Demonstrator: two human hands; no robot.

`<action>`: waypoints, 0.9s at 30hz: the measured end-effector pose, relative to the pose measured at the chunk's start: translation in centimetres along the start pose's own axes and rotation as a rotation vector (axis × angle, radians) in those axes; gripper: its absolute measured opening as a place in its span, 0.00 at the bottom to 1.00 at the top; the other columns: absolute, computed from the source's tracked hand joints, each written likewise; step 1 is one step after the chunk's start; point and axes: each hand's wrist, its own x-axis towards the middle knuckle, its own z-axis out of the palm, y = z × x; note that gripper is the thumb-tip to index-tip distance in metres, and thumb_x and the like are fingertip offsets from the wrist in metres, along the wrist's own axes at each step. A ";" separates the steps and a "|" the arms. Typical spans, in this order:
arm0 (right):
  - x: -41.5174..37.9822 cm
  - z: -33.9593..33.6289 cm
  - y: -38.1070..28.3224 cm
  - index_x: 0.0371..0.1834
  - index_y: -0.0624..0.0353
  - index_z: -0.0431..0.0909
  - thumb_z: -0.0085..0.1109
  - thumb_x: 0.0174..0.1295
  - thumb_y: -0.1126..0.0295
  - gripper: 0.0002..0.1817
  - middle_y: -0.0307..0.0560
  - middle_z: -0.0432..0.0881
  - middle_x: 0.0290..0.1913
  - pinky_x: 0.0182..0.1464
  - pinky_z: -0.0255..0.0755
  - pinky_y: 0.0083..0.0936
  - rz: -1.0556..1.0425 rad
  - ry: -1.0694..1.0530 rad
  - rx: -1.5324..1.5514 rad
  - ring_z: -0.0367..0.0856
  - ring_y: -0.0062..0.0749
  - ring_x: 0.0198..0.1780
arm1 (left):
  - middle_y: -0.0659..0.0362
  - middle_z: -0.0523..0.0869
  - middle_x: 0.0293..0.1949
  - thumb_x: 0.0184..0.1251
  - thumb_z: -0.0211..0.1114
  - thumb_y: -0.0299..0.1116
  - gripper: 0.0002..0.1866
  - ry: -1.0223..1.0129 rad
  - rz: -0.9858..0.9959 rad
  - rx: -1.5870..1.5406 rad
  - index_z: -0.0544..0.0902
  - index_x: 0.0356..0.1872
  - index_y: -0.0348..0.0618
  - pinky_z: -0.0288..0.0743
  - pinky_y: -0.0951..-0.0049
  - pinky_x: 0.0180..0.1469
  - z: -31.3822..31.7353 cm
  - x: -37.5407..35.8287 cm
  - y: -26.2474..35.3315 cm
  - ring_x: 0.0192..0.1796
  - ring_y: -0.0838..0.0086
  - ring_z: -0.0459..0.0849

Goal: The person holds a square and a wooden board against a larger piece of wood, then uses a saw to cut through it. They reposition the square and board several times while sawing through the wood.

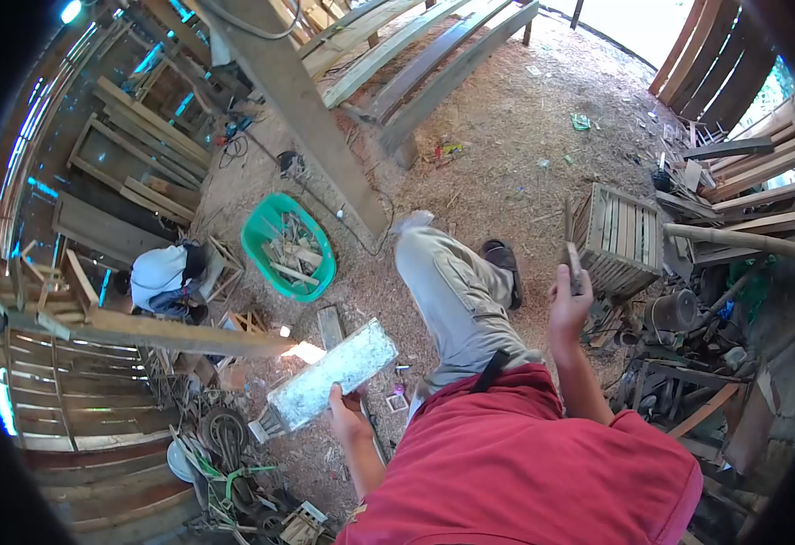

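Mottled slab, slim tool, perhaps wooden

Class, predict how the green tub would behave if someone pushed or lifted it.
The green tub probably weighs more than its bare shell, given the many wood pieces inside. Those lie loosely jumbled, so they might shift or spill if it tilted. It would likely drag rather than roll, sitting on the shavings-strewn floor.

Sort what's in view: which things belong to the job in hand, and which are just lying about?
In the job, judging by grip:
- pale speckled panel, left hand
- slim brown piece, right hand

Apparently just lying about:
- green tub
- slatted crate
- bucket
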 end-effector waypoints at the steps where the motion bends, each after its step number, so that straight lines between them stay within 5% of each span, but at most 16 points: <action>1: 0.8 0.7 -0.5 0.37 0.52 0.76 0.64 0.81 0.63 0.13 0.30 0.76 0.23 0.22 0.60 0.17 0.061 -0.011 -0.014 0.69 0.12 0.20 | 0.51 0.89 0.57 0.79 0.64 0.32 0.20 0.030 -0.015 0.043 0.78 0.68 0.38 0.88 0.55 0.62 1.9 -0.5 -0.2 0.58 0.58 0.90; 7: 8.5 4.5 0.0 0.30 0.52 0.75 0.68 0.79 0.63 0.16 0.30 0.77 0.23 0.22 0.59 0.20 0.165 -0.263 0.025 0.69 0.11 0.21 | 0.48 0.82 0.67 0.81 0.65 0.30 0.27 0.261 0.000 0.099 0.68 0.75 0.39 0.87 0.54 0.64 5.7 -0.1 -4.7 0.64 0.59 0.86; 15: 32.0 9.0 -0.7 0.34 0.56 0.79 0.69 0.78 0.64 0.13 0.27 0.74 0.24 0.27 0.61 0.20 0.335 -0.661 -0.183 0.69 0.11 0.26 | 0.50 0.82 0.64 0.82 0.65 0.33 0.24 0.227 -0.150 -0.090 0.70 0.74 0.47 0.84 0.52 0.64 39.0 11.2 -15.3 0.62 0.59 0.85; 20: 41.9 7.8 -3.4 0.37 0.57 0.79 0.69 0.77 0.68 0.11 0.25 0.73 0.27 0.29 0.61 0.18 0.292 -0.510 -0.159 0.69 0.08 0.29 | 0.54 0.85 0.61 0.80 0.69 0.34 0.23 -0.052 -0.284 -0.191 0.74 0.70 0.48 0.87 0.52 0.63 56.5 12.8 -18.0 0.59 0.58 0.87; 27: 49.5 6.2 -4.1 0.36 0.53 0.76 0.68 0.78 0.67 0.12 0.25 0.72 0.25 0.25 0.57 0.18 0.215 -0.234 -0.117 0.66 0.08 0.24 | 0.55 0.85 0.56 0.83 0.65 0.32 0.19 -0.116 -0.262 -0.016 0.70 0.68 0.47 0.92 0.61 0.51 70.0 15.7 -17.8 0.51 0.63 0.91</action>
